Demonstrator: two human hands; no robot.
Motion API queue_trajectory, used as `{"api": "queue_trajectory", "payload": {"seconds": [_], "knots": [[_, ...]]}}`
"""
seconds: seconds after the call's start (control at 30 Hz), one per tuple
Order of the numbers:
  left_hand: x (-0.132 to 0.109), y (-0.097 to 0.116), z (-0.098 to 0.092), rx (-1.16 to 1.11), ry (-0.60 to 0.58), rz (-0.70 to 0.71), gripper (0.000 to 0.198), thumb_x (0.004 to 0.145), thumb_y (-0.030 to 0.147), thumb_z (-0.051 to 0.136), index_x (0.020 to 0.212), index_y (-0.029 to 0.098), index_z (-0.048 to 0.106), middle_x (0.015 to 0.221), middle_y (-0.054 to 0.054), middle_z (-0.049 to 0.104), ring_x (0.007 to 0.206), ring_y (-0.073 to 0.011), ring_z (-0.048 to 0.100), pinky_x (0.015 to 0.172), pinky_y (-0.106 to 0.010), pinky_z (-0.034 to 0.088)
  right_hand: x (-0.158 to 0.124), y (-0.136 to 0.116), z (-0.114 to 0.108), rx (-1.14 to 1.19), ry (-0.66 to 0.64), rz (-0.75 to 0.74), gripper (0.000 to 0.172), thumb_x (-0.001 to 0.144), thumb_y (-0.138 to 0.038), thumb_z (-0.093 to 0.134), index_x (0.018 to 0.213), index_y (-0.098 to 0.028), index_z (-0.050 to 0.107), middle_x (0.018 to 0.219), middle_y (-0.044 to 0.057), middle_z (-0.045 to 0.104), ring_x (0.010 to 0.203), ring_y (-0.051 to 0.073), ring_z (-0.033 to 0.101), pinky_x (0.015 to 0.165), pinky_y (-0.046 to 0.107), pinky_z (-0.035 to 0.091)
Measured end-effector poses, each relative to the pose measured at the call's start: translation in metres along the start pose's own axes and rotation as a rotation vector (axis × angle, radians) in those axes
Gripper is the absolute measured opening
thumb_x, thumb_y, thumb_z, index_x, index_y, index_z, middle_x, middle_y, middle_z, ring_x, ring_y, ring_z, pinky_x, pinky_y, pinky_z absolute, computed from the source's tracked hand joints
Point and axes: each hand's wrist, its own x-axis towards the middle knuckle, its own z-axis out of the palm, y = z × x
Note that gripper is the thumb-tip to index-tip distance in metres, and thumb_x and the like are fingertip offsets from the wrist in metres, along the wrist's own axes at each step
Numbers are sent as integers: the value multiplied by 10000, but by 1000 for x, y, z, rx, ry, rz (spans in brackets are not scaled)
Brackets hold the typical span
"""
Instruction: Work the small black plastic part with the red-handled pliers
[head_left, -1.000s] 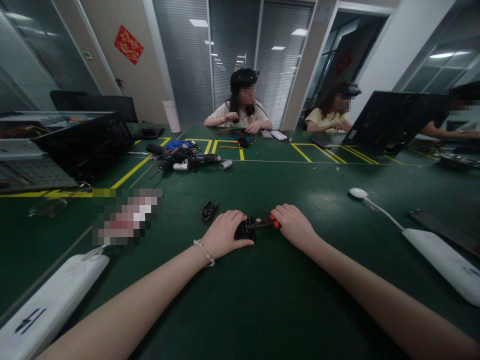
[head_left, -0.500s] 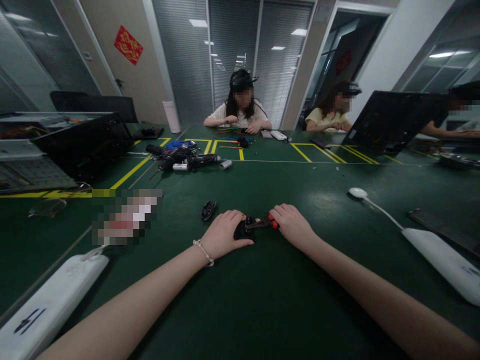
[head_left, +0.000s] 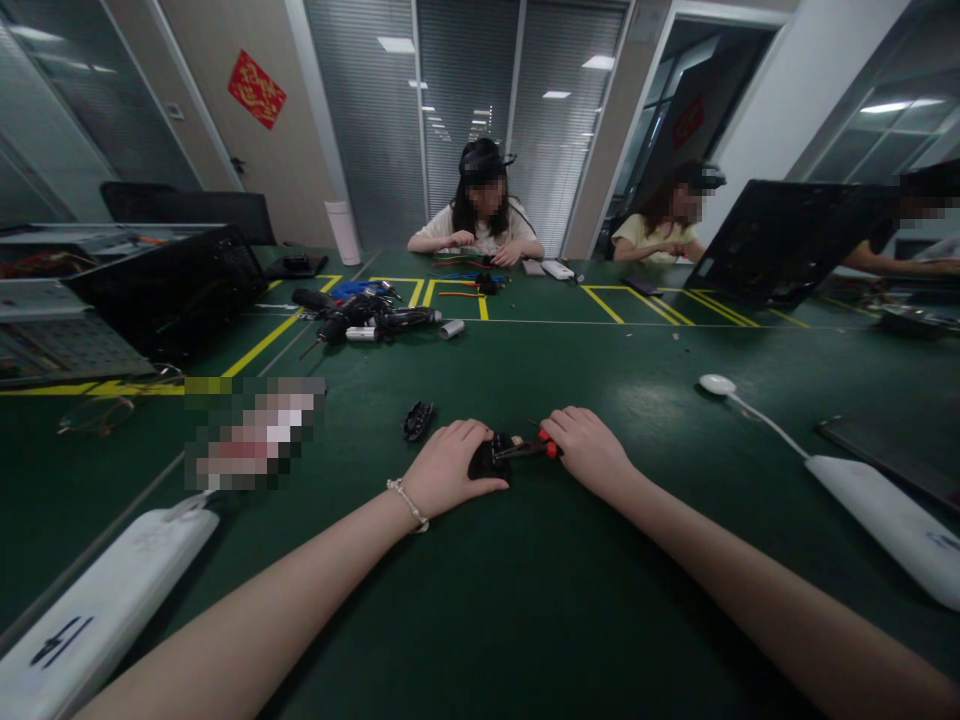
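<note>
My left hand [head_left: 450,468] is wrapped round the left side of a small black part [head_left: 489,462] on the green table [head_left: 480,600]. My right hand [head_left: 589,448] grips the red handles of a pair of pliers [head_left: 549,443]. The jaws of the pliers point left and reach the black part, but their exact contact is too small to tell. Just behind my left hand lies another black piece [head_left: 417,421], apart from it.
Black tools and cables [head_left: 367,313] are heaped at the back left, near a tilted black panel [head_left: 172,290]. White power banks lie at left [head_left: 120,600] and right [head_left: 877,520]. People sit across the table, one person's hands [head_left: 506,254] at its far edge.
</note>
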Motion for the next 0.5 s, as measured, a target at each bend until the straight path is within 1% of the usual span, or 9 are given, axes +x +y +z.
{"api": "queue_trajectory", "payload": {"seconds": [0.3, 0.5], "knots": [[1, 0, 0, -4, -2, -9, 527, 678, 547, 589, 1032, 182, 451, 1010, -62, 520, 918, -234, 505, 784, -363, 416, 0, 3, 2, 72, 59, -18, 300, 670, -18, 456, 925, -137, 559, 930, 86, 575, 879, 209, 504, 795, 357, 392], [0, -1, 1, 7, 1, 1, 521, 686, 543, 584, 1034, 179, 450, 1015, -62, 521, 931, -235, 498, 790, -360, 413, -1, 4, 5, 108, 81, -1, 323, 652, -16, 471, 942, -133, 552, 931, 88, 570, 879, 208, 504, 804, 359, 395]]}}
